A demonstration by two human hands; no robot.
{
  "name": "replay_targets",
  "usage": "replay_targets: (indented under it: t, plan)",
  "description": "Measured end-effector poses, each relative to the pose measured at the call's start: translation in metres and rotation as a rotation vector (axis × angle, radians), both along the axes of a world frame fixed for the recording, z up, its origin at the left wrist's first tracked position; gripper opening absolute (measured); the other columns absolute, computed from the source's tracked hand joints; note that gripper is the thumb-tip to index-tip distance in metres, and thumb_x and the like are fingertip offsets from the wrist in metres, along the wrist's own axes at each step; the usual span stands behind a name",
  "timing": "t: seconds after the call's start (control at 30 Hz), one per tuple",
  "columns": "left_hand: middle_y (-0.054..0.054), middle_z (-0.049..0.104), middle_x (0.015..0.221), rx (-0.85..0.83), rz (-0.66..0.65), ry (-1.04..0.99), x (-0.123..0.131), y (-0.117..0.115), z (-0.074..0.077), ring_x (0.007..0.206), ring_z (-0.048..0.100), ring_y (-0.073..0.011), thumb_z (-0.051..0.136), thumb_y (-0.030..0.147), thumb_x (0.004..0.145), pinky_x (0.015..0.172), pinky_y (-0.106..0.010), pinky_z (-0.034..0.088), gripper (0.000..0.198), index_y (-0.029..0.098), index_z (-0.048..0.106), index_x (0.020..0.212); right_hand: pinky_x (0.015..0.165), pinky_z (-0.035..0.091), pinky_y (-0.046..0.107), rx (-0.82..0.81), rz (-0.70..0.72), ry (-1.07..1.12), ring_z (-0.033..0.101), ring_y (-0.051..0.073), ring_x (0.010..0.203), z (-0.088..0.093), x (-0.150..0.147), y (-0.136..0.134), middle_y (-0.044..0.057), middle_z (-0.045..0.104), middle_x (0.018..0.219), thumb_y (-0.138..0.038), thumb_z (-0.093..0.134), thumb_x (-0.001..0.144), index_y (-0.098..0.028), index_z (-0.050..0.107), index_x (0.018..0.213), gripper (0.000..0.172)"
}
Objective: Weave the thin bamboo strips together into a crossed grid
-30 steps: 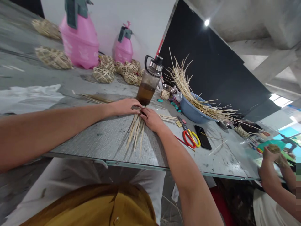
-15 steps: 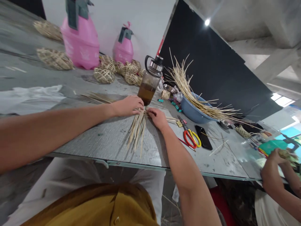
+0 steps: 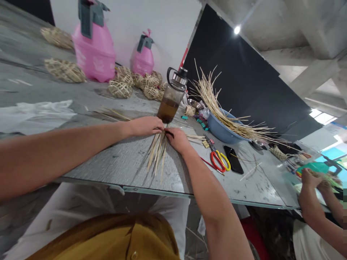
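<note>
I'm reading pale straw yellow on the strips (image 3: 157, 153) and streaked grey on the tabletop (image 3: 116, 162). The scissors (image 3: 217, 153) are showing me red and yellow handles, the phone (image 3: 233, 159) black. Blue is colouring the basin (image 3: 221, 130), pink the large sprayer (image 3: 94, 54) and small sprayer (image 3: 143, 63). The woven balls (image 3: 120, 89) are displaying tan open lattices; the shirt (image 3: 108, 238) is showing mustard.
</note>
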State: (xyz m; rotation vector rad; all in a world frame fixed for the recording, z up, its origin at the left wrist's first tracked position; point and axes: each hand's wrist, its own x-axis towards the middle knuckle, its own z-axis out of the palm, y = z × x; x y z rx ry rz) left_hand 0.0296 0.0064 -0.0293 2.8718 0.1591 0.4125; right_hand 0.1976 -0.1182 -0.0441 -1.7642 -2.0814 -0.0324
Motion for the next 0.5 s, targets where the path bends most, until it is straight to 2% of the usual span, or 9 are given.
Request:
replay_targets:
  t: [0.1, 0.2, 0.37, 0.5]
  plan:
    - [-0.007, 0.071, 0.108, -0.001, 0.047, 0.035, -0.002, -0.001, 0.004, 0.102, 0.060, -0.0218, 0.051, 0.026, 0.094, 0.096, -0.032, 0.041, 0.026, 0.016, 0.073, 0.104, 0.104, 0.048, 0.035, -0.013, -0.023, 0.055, 0.065, 0.020, 0.111, 0.000, 0.001, 0.001, 0.005, 0.073, 0.117, -0.012, 0.058, 0.093, -0.021, 0.075, 0.106, 0.024]
    - [-0.007, 0.072, 0.110, -0.012, 0.027, 0.049, -0.004, 0.003, 0.006, 0.102, 0.061, -0.0209, 0.051, 0.027, 0.093, 0.095, -0.030, 0.041, 0.029, 0.014, 0.073, 0.106, 0.106, 0.048, 0.034, -0.037, -0.014, 0.123, 0.066, 0.018, 0.111, 0.000, 0.007, 0.002, 0.003, 0.073, 0.115, -0.012, 0.061, 0.092, -0.023, 0.077, 0.098, 0.021]
    - [-0.006, 0.072, 0.114, -0.069, 0.003, 0.045, -0.002, 0.020, -0.004, 0.105, 0.062, -0.0211, 0.055, 0.032, 0.090, 0.097, -0.027, 0.039, 0.031, 0.013, 0.075, 0.105, 0.106, 0.048, 0.033, -0.055, 0.038, 0.220, 0.066, 0.017, 0.112, -0.001, 0.017, 0.002, -0.001, 0.073, 0.117, -0.008, 0.064, 0.088, -0.026, 0.078, 0.094, 0.024]
    - [-0.006, 0.070, 0.120, -0.091, 0.007, 0.040, -0.001, 0.030, -0.010, 0.110, 0.060, -0.0201, 0.059, 0.035, 0.088, 0.098, -0.025, 0.038, 0.035, 0.016, 0.073, 0.114, 0.106, 0.048, 0.035, -0.030, 0.050, 0.261, 0.067, 0.019, 0.111, -0.005, 0.020, 0.004, 0.001, 0.073, 0.115, -0.008, 0.065, 0.086, -0.025, 0.079, 0.091, 0.023]
